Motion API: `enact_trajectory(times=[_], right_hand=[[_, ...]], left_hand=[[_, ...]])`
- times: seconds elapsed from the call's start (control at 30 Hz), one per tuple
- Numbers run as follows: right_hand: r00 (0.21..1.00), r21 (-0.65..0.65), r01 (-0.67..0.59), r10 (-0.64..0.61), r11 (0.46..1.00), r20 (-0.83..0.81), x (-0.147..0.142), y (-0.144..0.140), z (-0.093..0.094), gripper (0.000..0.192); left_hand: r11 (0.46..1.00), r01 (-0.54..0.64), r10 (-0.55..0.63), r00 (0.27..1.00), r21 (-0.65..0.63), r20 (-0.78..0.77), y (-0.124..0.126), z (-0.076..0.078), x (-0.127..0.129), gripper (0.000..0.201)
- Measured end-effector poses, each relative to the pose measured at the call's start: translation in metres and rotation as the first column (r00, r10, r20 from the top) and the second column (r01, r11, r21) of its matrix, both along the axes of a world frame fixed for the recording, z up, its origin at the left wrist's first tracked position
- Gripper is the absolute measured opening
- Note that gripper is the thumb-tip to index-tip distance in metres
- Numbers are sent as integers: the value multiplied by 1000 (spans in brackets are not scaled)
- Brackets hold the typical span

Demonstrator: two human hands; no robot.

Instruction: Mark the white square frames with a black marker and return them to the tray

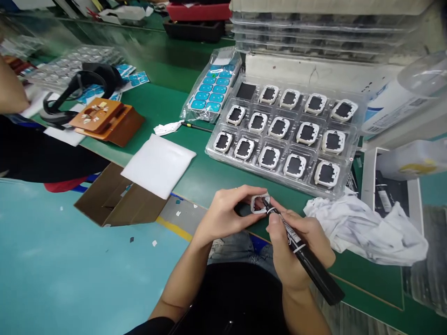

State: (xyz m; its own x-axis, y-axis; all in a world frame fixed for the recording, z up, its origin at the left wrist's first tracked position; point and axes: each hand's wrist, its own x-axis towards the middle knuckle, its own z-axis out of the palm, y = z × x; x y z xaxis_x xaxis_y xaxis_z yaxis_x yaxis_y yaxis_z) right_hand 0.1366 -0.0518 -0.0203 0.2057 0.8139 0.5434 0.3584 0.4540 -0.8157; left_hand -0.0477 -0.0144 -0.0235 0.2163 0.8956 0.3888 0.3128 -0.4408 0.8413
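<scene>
**Head view: marker tip on small white frame, held at bench edge**

Head view, looking down at green bench (164,107). Left hand (223,214) pinching small white square frame (259,203) between thumb and fingertips, held just above near edge of bench. Right hand (296,246) wrapped around black marker (307,260), fingers closed on barrel, tip touching the frame's inner edge. Hands close together, almost touching at the frame.

Just beyond hands: clear plastic tray (351,160) with rows of similar white frames with dark centres, one cell at back left showing only a dark square. Crumpled white cloth (366,228) right of hands, touching tray's near right corner. Stack of clear trays (314,32) behind. Bag of blue stickers (211,90) left of tray; thin dark stick with white wrapped end (181,125) near it. White foam pad (159,165) lying over flattened brown cardboard (118,202) at bench edge. Orange-brown jig (104,118) and black headband-like item (84,88) further left. Another person's arm (10,93) at far left. White bottle (405,93) on its side at right, blurred.
</scene>
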Motion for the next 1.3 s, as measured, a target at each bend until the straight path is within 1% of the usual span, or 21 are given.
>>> enact_trajectory(times=[0.23, 0.4, 0.57, 0.7, 0.8, 0.87, 0.97, 1.13, 1.23, 1.3], right_hand=[[1000, 5, 10, -11, 1000, 30, 3, -2, -4, 12], [997, 17, 42, -43, 999, 57, -1, 1, 0, 11], [997, 37, 42, -45, 998, 70, -4, 4, 5, 11], [988, 73, 29, -39, 997, 147, -2, 5, 8, 10], [968, 120, 17, -47, 993, 248, -1, 6, 9, 12], [958, 126, 24, -59, 992, 281, -1, 6, 10, 13], [961, 116, 35, -65, 993, 268, -1, 6, 10, 14], [963, 131, 0, -35, 991, 269, -1, 5, 7, 17], [970, 114, 18, -45, 993, 239, -1, 4, 5, 15], [969, 131, 29, -60, 991, 242, -1, 4, 5, 15]], left_hand=[[1000, 2, -2, 998, 2, -59, -1, 0, 0, 38], [999, -1, 4, 997, 37, -72, -1, -1, 0, 35], [1000, -6, 8, 992, 18, -128, -2, -3, 0, 35], [1000, -11, 14, 989, 21, -147, -3, -5, -1, 36], [999, -12, 19, 990, 47, -141, -2, -6, 0, 36], [998, -10, 18, 992, 66, -125, -2, -5, 0, 35], [998, 1, 5, 995, 57, -104, -1, -3, 1, 34], [999, 9, -6, 998, 37, -70, -1, -2, 2, 36], [1000, 12, -11, 999, 19, -53, 0, -2, 2, 36], [1000, 15, -14, 999, 12, -44, 0, -1, 2, 36]])
